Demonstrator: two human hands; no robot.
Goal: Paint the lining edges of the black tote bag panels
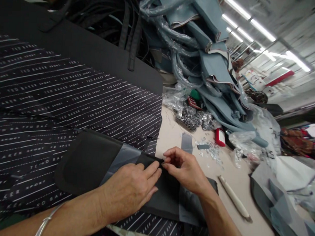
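Note:
A long black panel [94, 160] with a rounded left end and grey translucent bands [127, 156] across it lies over printed lining fabric [106, 99]. My left hand [134, 187] rests on the panel with its fingers stretched out flat, the tips near its upper edge. Just right of those fingertips, my right hand [184, 170] pinches that edge between thumb and fingers. Anything small inside this pinch is hidden.
Right of my hands, a pale pointed tool [233, 196], a red container [220, 137] and scattered small clear pieces [213, 154] lie on the table [169, 132]. Plastic-wrapped blue bag parts [213, 65] are heaped behind, beside black straps [131, 38]. Grey-blue pieces [283, 208] lie far right.

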